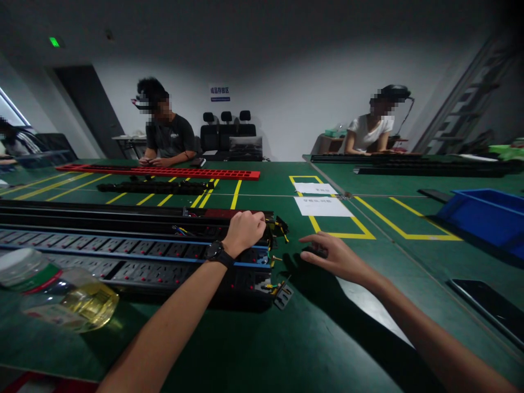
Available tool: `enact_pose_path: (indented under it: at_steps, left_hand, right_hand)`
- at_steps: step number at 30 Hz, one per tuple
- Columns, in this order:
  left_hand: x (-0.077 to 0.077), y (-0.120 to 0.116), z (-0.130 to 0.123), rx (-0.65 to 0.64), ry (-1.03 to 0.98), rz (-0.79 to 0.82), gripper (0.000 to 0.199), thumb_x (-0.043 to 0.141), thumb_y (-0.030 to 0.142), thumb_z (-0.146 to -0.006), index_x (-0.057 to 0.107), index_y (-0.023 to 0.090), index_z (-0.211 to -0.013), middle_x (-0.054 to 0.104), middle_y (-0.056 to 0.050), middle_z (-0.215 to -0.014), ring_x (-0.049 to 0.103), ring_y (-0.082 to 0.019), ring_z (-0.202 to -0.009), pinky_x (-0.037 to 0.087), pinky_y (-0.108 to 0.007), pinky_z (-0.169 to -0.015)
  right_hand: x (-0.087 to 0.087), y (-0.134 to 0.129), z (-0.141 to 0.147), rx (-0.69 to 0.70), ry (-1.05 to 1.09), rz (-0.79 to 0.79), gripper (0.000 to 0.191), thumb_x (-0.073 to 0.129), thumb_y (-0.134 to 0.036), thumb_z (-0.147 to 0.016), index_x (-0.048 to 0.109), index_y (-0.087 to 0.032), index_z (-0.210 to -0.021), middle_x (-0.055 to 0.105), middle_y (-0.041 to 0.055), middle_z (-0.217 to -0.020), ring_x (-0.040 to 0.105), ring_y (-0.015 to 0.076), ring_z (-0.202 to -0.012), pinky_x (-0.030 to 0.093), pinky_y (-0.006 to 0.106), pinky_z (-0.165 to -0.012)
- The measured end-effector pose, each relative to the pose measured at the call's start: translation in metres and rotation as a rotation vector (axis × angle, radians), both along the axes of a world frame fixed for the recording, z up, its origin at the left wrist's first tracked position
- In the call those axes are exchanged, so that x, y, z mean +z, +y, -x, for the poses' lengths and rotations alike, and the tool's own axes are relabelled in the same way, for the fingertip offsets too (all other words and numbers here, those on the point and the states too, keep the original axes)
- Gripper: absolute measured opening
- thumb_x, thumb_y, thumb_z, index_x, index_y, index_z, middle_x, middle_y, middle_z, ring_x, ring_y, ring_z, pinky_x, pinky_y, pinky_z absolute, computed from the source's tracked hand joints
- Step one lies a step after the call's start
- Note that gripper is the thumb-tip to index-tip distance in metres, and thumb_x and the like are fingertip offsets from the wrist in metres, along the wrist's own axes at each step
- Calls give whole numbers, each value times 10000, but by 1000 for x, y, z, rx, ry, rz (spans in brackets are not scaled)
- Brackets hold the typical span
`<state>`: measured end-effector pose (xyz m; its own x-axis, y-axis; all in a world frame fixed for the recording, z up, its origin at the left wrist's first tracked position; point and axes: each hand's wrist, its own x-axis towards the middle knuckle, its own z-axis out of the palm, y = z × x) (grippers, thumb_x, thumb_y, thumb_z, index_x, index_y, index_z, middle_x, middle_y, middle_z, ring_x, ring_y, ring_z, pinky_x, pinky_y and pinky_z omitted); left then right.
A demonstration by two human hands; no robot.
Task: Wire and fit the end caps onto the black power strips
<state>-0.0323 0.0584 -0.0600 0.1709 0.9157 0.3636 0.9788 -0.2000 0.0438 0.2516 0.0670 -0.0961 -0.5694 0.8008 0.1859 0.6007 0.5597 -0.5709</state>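
Observation:
Long black power strips [159, 250] with rows of sockets lie side by side on the green table, with blue edging between them. My left hand [244, 232] is closed, its fingers bent down over the right end of the rear strip; the fingertips are hidden. Loose wires and a yellow-black end piece [280, 226] stick out just beyond it. On the nearest strip's end, a small metal bracket [283, 296] hangs tilted beside green-yellow wires. To the right, apart from the strips, my right hand [333, 254] hovers with thumb and index finger spread, holding nothing visible.
A clear bottle [88, 303] of yellow liquid lies tilted at the left front. White paper sheets [323, 207], a blue bin [487, 215] and a phone [491, 305] are to the right. Beyond a red rail [172, 172], co-workers sit across the table.

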Motion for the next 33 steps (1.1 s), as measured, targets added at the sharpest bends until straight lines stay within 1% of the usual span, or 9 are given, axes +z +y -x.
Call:
enact_pose_path:
  at_steps: [3, 6, 9, 12, 16, 20, 24, 29, 33]
  left_hand:
    - [-1, 1, 0, 1, 3, -7, 299, 466, 238, -997, 763, 204, -981, 744, -86, -894, 693, -232, -855, 511, -347, -827]
    - [-1, 2, 0, 1, 10, -6, 301, 465, 238, -1000, 764, 205, -979, 749, -80, -894, 695, -228, -856, 508, -342, -833]
    - [-1, 2, 1, 5, 22, -10, 299, 468, 240, -1001, 763, 207, -969, 748, -74, -878, 692, -222, -843, 502, -334, -823]
    - [-3, 3, 2, -4, 24, -25, 294, 470, 235, -997, 760, 211, -957, 748, -71, -874, 688, -221, -835, 496, -333, -814]
    - [-4, 3, 3, -12, 19, -38, 291, 470, 239, -995, 754, 207, -938, 743, -72, -858, 680, -219, -811, 484, -332, -790]
    - [-4, 4, 3, -17, 14, -35, 290, 468, 236, -992, 750, 204, -932, 745, -74, -861, 680, -218, -815, 475, -330, -783]
    - [-3, 5, 3, -26, 1, -44, 288, 465, 228, -985, 744, 205, -920, 751, -75, -866, 684, -221, -824, 472, -331, -782]
    - [-3, 6, 3, -27, -11, -40, 303, 457, 231, -977, 753, 198, -926, 751, -88, -871, 679, -231, -815, 477, -347, -786]
    - [-2, 6, 3, -31, -24, -26, 322, 443, 237, -976, 760, 194, -933, 755, -95, -882, 674, -230, -817, 479, -352, -794]
  right_hand:
    - [9, -23, 21, 190, 97, 236, 473, 566, -594, -992, 732, -226, -1240, 693, 50, -827, 623, 199, -706, 449, 304, -624]
    - [11, -39, 34, 347, 156, 408, 478, 568, -600, -1001, 745, -171, -1114, 738, 73, -868, 662, 190, -747, 478, 291, -664]
    - [8, -40, 35, 386, 143, 522, 515, 581, -633, -987, 725, -144, -910, 732, 80, -812, 659, 176, -702, 471, 270, -618]
    - [7, -32, 27, 391, 109, 623, 504, 664, -646, -924, 699, -147, -855, 697, 52, -741, 655, 167, -659, 471, 256, -583]
    - [13, -12, 4, 416, 39, 637, 431, 714, -581, -897, 692, -154, -836, 666, 27, -727, 636, 148, -654, 464, 247, -594]
    - [19, 11, -35, 341, 29, 746, 370, 791, -471, -832, 675, -189, -1043, 684, 13, -803, 643, 144, -688, 487, 249, -620]
    - [19, 29, -70, 212, -55, 790, 435, 833, -444, -780, 668, -188, -1090, 715, 35, -834, 664, 169, -717, 507, 273, -645]
    - [14, 40, -87, 30, -48, 599, 342, 899, -417, -683, 766, -199, -910, 735, 81, -816, 672, 229, -745, 515, 332, -645]
    - [10, 44, -86, 9, -23, 472, 223, 867, -375, -694, 794, -227, -843, 771, 103, -862, 695, 277, -796, 540, 397, -704]
